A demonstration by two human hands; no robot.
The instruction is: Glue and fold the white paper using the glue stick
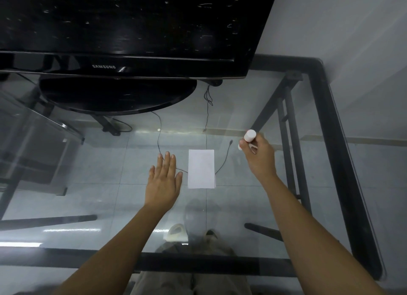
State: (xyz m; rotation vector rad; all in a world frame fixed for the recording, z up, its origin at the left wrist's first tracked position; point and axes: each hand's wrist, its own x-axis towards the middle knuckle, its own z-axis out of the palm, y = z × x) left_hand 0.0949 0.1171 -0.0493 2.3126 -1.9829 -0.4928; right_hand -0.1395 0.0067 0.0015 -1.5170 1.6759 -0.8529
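Observation:
A white paper [201, 169], folded into a narrow upright rectangle, lies flat on the glass table [253, 101] in the middle. My left hand [163, 180] rests just left of it, palm down, fingers spread, holding nothing. My right hand [258, 154] hovers to the right of the paper and is closed around a white glue stick [249, 136], whose round white end pokes out above my fingers. Most of the stick's body is hidden in my fist.
A black Samsung monitor [132, 30] on an oval stand [116, 94] fills the far side of the table. Thin cables [207, 110] show through the glass. The black metal table frame [337, 140] runs along the right and near edges.

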